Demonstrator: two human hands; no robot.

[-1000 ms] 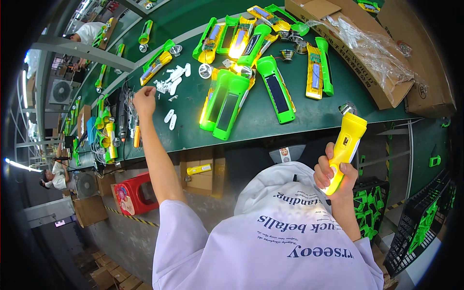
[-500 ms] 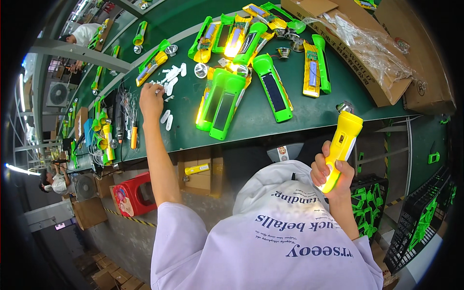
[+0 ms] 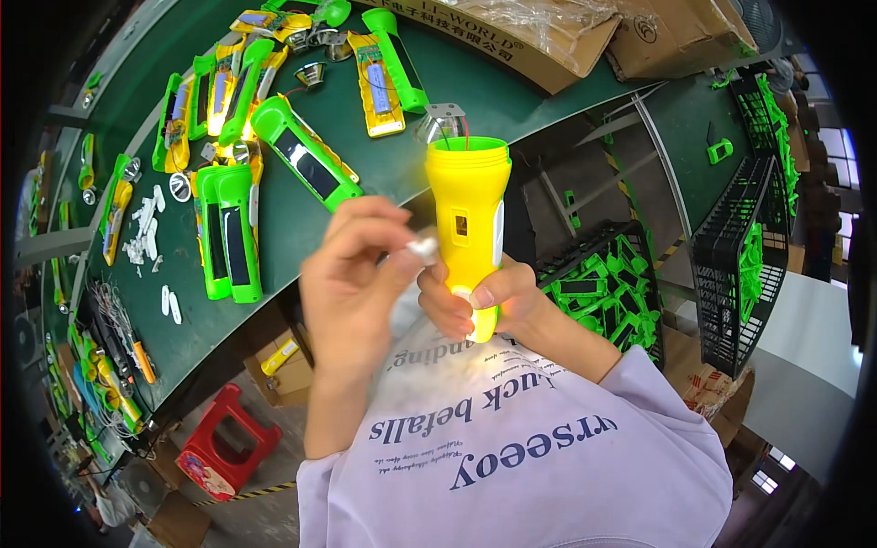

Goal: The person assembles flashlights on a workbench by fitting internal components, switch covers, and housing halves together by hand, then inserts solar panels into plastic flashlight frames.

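My right hand (image 3: 498, 294) grips a yellow flashlight (image 3: 468, 187) upright by its lower part, with the fingers wrapped round it. A small rectangular opening shows in its side, and light glows at its lower end. Its shiny reflector (image 3: 442, 128) sits loose at the open top, with thin wires running down inside. In the pinch of my left hand (image 3: 352, 274), slightly blurred, is a small white plastic piece (image 3: 423, 247) close beside the flashlight's body. More white plastic pieces (image 3: 146, 224) lie scattered on the green table (image 3: 301, 219).
Green flashlight housings with dark panels (image 3: 228, 233) lie on the table, some beside opened yellow halves (image 3: 376, 87). At the back stands a cardboard box (image 3: 512, 36) with clear plastic wrap. Black crates (image 3: 744, 265) of green parts are to the right. A red stool (image 3: 224, 443) stands lower left.
My left hand has come from the white pieces on the table to the flashlight, carrying one. My right hand has brought the flashlight leftward, in front of me. The view has turned right.
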